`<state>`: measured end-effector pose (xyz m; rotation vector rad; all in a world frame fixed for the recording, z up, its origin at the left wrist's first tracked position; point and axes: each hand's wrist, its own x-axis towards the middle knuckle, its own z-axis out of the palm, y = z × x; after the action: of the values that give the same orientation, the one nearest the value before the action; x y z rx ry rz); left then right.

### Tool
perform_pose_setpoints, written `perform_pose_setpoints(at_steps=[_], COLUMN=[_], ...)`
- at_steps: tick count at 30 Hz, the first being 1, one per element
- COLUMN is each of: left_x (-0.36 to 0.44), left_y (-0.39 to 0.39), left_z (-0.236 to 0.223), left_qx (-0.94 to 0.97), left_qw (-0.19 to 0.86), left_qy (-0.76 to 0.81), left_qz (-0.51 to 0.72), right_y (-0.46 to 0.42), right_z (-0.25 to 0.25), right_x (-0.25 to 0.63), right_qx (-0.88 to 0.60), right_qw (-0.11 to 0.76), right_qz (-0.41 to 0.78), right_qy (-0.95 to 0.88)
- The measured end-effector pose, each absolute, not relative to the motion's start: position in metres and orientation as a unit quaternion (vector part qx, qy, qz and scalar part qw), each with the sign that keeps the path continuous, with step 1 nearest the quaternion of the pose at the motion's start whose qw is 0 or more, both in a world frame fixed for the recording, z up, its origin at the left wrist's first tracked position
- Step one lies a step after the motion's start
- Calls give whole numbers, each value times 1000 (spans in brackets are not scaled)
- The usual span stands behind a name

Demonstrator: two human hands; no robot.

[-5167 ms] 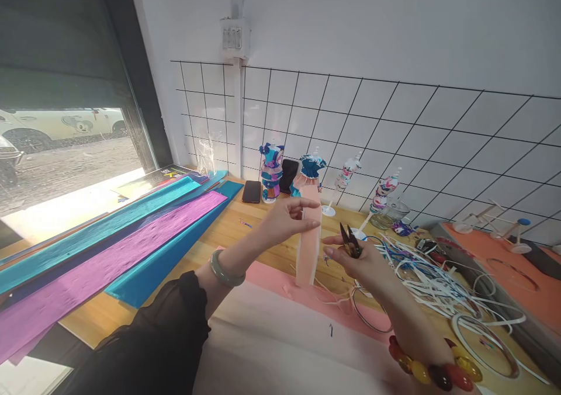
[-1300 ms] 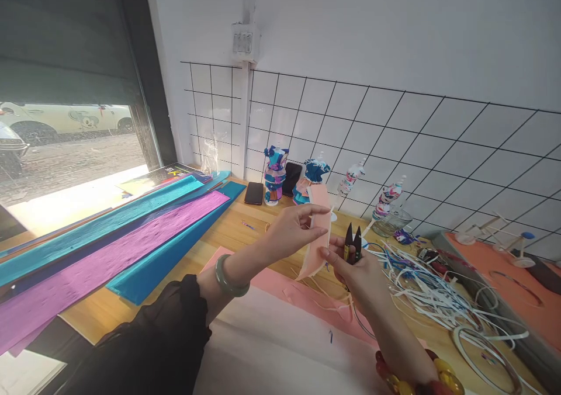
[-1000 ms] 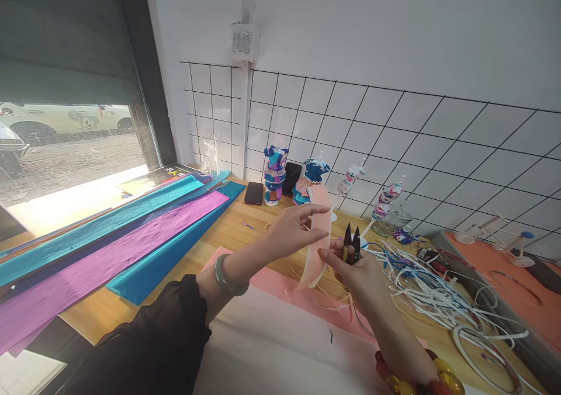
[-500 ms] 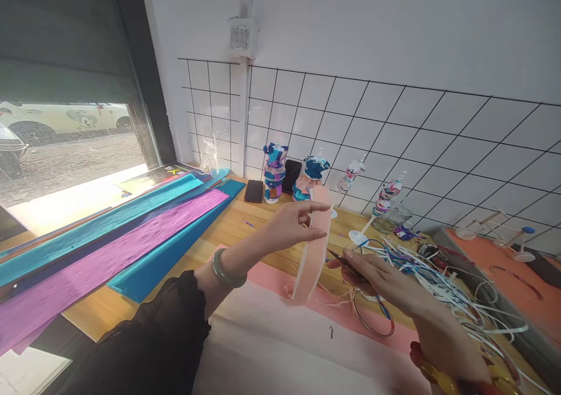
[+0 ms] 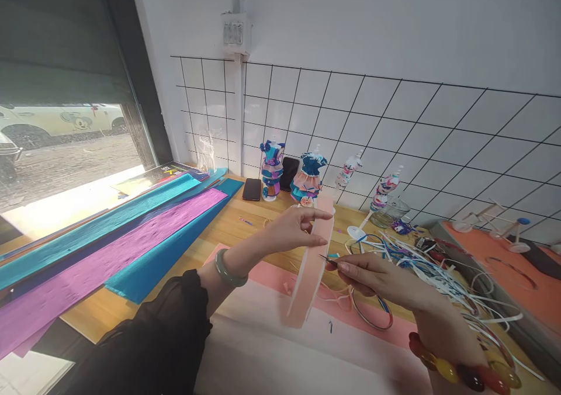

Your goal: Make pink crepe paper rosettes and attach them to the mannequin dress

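Peach strip point(image 5: 305, 278) hangs at a slant above the wooden surface point(image 5: 210, 234), lower end over the pale sheet point(image 5: 263, 348). Left hand point(image 5: 291, 229): grip clamped on the strip's upper part. Right hand point(image 5: 372, 273): grip closed round dark snips point(image 5: 332, 262), tips at the strip's right edge; blade gap cannot be told. Decorated figures point(image 5: 272, 164) stand behind, near the wall; tangled cords point(image 5: 442, 284) lie to the right.

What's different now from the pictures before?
The right hand let go of the peach strip and turned the snips, so their tips point left at it. The strip's bottom end swung nearer the person. The left hand still holds the strip, and the little dress forms stayed put.
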<state>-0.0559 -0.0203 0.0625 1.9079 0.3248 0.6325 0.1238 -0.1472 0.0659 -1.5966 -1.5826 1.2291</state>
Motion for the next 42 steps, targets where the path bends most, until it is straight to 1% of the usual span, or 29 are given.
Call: perform_pose_setpoints(at_steps=[3, 9, 16, 22, 30, 38, 42], left_x=[-53, -48, -47, -46, -44, -42, -41], left_y=[-19, -19, -19, -17, -16, -14, -15], left_z=[57, 48, 48, 47, 44, 38, 39], left_qx=[792, 788, 786, 790, 792, 787, 789], left_qw=[539, 548, 553, 545, 541, 552, 549], left_qy=[137, 136, 137, 138, 145, 133, 137], left_qz=[251, 245, 240, 246, 244, 242, 240], right_y=[-145, -141, -139, -137, -135, -132, -129], right_z=[67, 67, 64, 60, 60, 51, 48], right_x=[123, 118, 115, 117, 114, 116, 115], right_qx=[-561, -557, -554, -563, -603, -567, -573], right_qw=[221, 217, 245, 239, 239, 247, 239], right_qz=[514, 500, 517, 513, 492, 517, 520], right_qy=[-610, -627, -606, -602, -581, -592, -587])
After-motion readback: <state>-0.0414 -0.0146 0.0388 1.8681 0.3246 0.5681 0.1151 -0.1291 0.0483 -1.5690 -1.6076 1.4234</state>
